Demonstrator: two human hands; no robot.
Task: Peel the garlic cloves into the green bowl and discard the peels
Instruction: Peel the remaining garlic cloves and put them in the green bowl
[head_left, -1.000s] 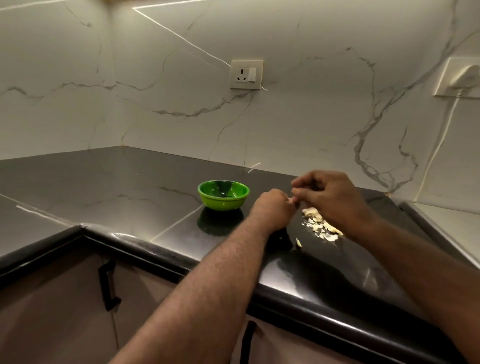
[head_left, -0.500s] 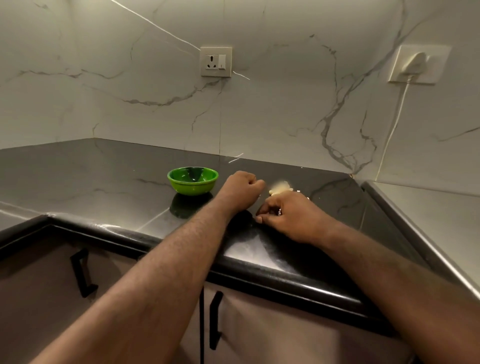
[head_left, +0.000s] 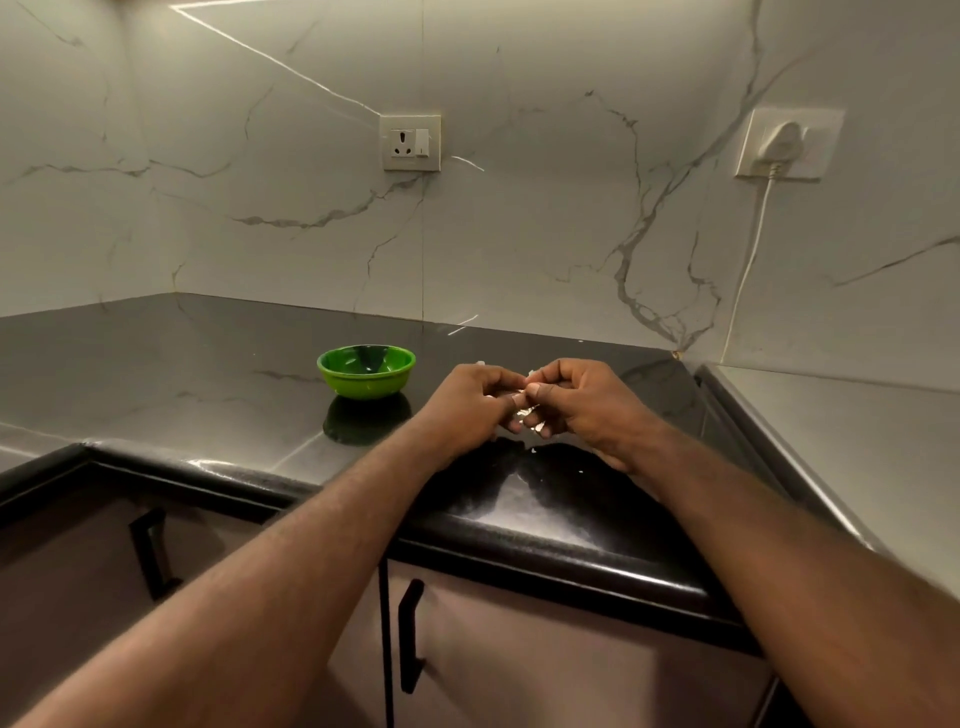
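The green bowl (head_left: 366, 371) stands on the black countertop (head_left: 156, 374), left of my hands. My left hand (head_left: 470, 402) and my right hand (head_left: 582, 402) meet just above the counter, fingertips together. Between them they pinch a small garlic clove (head_left: 530, 392) with pale peel showing at the fingertips. The pile of garlic and peels lies hidden behind my hands. A few tiny white peel flecks (head_left: 535, 451) dot the counter below my hands.
A marble wall runs behind the counter with a socket (head_left: 410, 143) and a plugged-in white charger (head_left: 779, 145) whose cable hangs down. A steel surface (head_left: 831, 441) lies at the right. Cabinet doors with black handles (head_left: 410, 634) sit below the counter's edge.
My right hand rose from the counter, where it had reached down by the pile, and joined my left hand. Both now pinch a clove together. The camera view shifted slightly.
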